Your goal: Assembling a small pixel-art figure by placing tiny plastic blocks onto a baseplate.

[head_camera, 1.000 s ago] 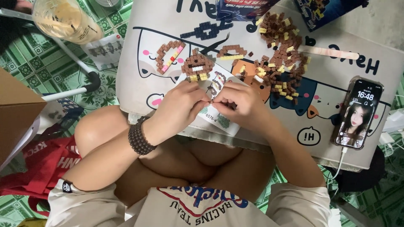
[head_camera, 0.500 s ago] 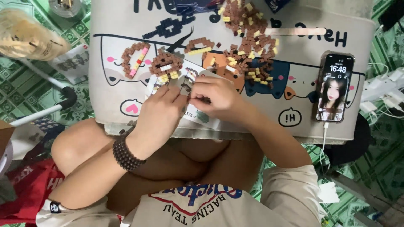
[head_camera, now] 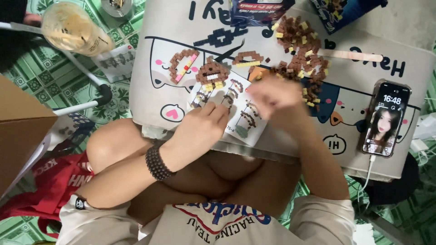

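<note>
Left hand (head_camera: pixel 200 129): fingers pressed flat on instruction sheet (head_camera: pixel 229 111). Right hand (head_camera: pixel 272 95): blurred, grip unclear, near brick pile (head_camera: pixel 302 50).

A lit phone screen (head_camera: pixel 384 120), upright rectangle with dark frame, is seen at the table's right edge. A dark blue box (head_camera: pixel 261 10) lies at top centre; another blue package (head_camera: pixel 338 11) sits top right. A brown carton (head_camera: pixel 20 131) stands at left.

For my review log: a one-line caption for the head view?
Left hand rests on an instruction sheet while the blurred right hand hovers beside loose small building bricks.
</note>
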